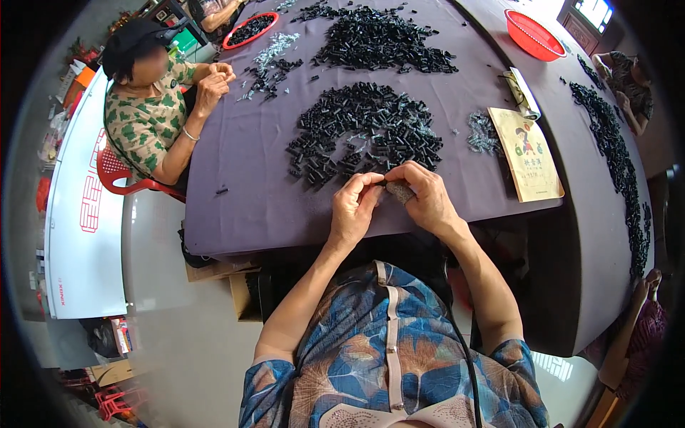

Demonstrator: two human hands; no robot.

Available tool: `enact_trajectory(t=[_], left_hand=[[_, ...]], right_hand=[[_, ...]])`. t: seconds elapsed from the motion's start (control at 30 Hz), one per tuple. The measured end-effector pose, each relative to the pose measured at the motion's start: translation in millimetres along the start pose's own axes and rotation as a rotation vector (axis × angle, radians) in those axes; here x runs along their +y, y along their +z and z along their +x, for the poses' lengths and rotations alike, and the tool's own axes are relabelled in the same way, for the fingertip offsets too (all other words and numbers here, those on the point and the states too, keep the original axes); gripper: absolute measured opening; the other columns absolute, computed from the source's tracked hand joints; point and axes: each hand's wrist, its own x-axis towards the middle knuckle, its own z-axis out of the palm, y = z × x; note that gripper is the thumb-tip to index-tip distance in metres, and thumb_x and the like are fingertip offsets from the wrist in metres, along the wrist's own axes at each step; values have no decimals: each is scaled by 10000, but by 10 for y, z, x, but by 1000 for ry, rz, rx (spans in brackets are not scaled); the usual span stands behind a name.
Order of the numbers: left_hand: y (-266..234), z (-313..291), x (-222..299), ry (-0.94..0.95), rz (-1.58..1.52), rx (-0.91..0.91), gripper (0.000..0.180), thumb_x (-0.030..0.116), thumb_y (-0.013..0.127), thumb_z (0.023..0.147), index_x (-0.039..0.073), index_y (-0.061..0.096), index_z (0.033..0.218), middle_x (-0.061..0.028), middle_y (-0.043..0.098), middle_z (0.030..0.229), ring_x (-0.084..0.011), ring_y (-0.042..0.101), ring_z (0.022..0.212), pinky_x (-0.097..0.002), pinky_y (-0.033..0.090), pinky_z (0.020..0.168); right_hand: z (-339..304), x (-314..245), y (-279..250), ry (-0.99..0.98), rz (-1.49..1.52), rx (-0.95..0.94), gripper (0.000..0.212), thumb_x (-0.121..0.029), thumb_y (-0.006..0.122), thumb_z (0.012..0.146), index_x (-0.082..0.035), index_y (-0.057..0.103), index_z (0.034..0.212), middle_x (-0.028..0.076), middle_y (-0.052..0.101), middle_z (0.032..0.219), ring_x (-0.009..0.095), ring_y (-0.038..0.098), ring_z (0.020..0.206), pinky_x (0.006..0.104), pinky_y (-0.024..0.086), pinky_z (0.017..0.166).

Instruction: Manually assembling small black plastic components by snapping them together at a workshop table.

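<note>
My two hands meet over the near edge of the cloth-covered table (264,207). Thumb and fingers of my left hand (353,208) pinch a small black piece (384,182), most of it hidden by the fingertips. My right hand (428,198) is closed beside it, its fingertips touching the same piece. A grey speckled lump (399,191) shows under the right fingers; what it is I cannot make out. Just beyond my hands lies a heap of short black tube-like parts (367,125), with small pale clear pieces mixed in.
Another black heap (385,39) lies farther back. Small clear pieces (484,133) sit by a yellow booklet (526,153) on the right. A red basket (535,36) stands at the far right, a red tray (250,30) far left. A person (153,107) works at the left side.
</note>
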Motion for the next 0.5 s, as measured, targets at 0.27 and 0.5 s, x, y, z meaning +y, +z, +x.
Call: enact_trajectory(t=[0.27,0.5], left_hand=[[1,-8,-20,-15,-8,-12,157,8,629,891,7,646,1047,-33,663,874,-80,588,650,-237,496,601],[-10,-8,28,-65,-74,-46,155,56,643,906,19,651,1057,-8,665,834,-61,569,645,-220,489,596]], right_hand=[[-25,29,-18,82,72,11,191,74,674,771,7,628,943,94,687,912,193,673,854,305,529,767],[-57,89,53,307,351,14,139,8,696,829,-2,625,948,60,680,843,117,636,783,276,518,704]])
